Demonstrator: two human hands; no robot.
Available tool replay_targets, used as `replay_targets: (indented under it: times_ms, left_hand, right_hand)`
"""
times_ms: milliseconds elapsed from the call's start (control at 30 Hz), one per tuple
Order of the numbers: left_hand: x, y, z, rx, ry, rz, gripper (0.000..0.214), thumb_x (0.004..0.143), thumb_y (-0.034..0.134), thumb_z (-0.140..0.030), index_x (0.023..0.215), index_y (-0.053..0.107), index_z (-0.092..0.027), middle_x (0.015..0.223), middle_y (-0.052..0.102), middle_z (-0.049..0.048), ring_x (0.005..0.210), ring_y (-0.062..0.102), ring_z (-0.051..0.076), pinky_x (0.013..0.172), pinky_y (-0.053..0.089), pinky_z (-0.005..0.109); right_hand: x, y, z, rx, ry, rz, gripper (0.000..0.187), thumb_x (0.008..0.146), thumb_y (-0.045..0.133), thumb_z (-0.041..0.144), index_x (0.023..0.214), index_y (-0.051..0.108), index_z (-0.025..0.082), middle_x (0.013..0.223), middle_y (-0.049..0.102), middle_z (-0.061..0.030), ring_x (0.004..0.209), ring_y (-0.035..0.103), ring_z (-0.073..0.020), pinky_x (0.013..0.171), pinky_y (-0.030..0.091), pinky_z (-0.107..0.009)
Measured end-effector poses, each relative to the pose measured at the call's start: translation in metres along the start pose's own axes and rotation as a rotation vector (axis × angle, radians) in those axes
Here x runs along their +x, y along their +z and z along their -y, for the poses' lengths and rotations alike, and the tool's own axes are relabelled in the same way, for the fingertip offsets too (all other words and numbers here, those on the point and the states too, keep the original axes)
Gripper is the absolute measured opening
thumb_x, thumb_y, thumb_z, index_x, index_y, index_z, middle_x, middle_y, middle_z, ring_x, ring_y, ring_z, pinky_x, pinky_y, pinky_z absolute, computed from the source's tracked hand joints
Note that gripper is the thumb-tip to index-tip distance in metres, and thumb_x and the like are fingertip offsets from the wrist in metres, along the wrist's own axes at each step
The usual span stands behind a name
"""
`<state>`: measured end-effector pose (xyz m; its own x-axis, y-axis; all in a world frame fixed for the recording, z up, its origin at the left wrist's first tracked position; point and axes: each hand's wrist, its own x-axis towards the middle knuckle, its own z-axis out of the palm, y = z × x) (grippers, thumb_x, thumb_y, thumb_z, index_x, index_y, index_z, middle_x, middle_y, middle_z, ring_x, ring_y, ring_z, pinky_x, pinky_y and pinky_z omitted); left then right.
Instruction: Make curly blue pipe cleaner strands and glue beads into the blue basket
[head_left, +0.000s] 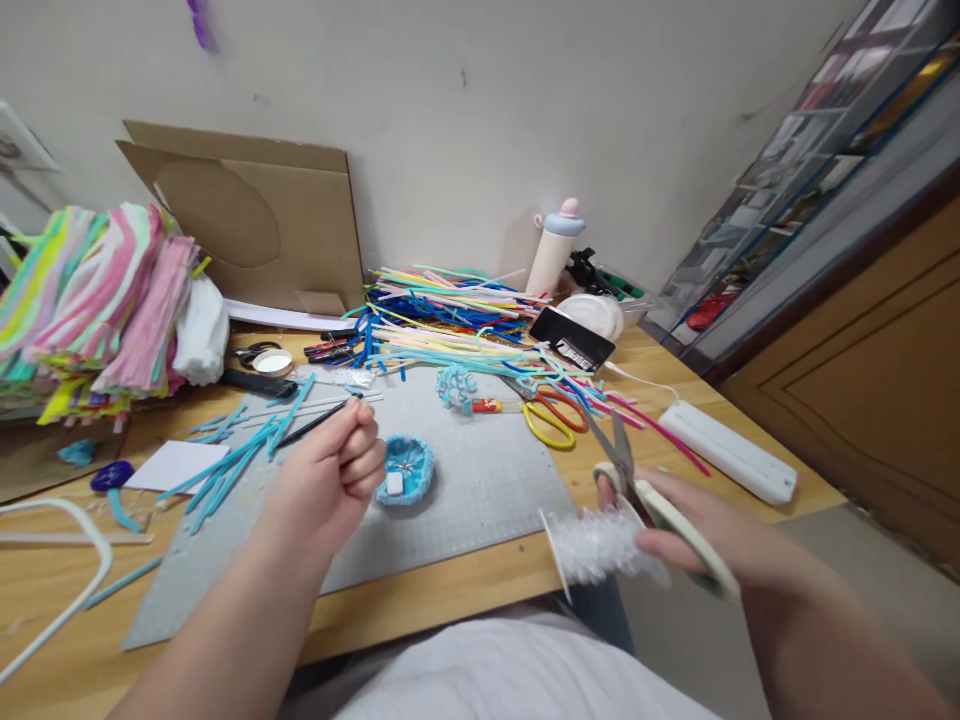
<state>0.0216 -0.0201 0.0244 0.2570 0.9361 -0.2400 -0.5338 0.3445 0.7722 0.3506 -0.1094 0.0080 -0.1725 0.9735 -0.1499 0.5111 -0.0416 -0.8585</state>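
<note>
Scissors (621, 452) in the grip of the right hand (709, 505), blades spread and pointing up, over the near right edge of the table (450, 578). Clamped on the pale handles there, with a spool (600, 548) of clear, beadlike strand just below the blades and up against the fingers; blurred, so cannot tell how firmly held. Well apart from it, the left hand (341, 465), curled into a fist above the gray mat (487, 500); cannot tell whether anything thin is pinched inside. Just beside that fist, on the mat, a fuzzy blue bowl (427, 468) with a small white block (394, 484) inside. Left of the fist, loose blue strips (240, 475), partly across a white card (176, 462). Farther back, a curly blue ball (455, 387) near the yellow-and-orange scissors (541, 437). Behind these, a heap of colored pipe cleaners (450, 345), a phone (571, 340) and a bottle (553, 255) close to the wall.
</note>
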Motion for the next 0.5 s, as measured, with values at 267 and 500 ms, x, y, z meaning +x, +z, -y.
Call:
replay_targets:
  times_ms: [267, 500]
  left_hand:
    - [-0.027, -0.050, 0.002, 0.328, 0.070, -0.095, 0.027, 0.084, 0.058, -0.041, 0.068, 0.058, -0.020, 0.050, 0.016, -0.0092, 0.044, 0.009, 0.008, 0.037, 0.015, 0.016]
    - [-0.049, -0.066, 0.032, 1.326, 0.026, 0.095, 0.029, 0.088, 0.050, -0.043, 0.076, 0.065, -0.021, 0.074, 0.065, 0.0017, 0.074, 0.057, 0.019, 0.068, 0.042, 0.027]
  right_hand:
    - [0.043, 0.003, -0.048, 0.175, 0.057, -0.811, 0.037, 0.079, 0.051, 0.059, 0.082, 0.050, 0.022, 0.067, 0.052, 0.0018, 0.055, 0.050, -0.0151, 0.050, 0.041, -0.027]
    - [0.059, 0.007, -0.068, -0.058, 0.140, -0.940, 0.038, 0.068, 0.070, 0.050, 0.083, 0.052, 0.021, 0.068, 0.055, 0.0010, 0.062, 0.052, -0.0189, 0.062, 0.041, -0.034]
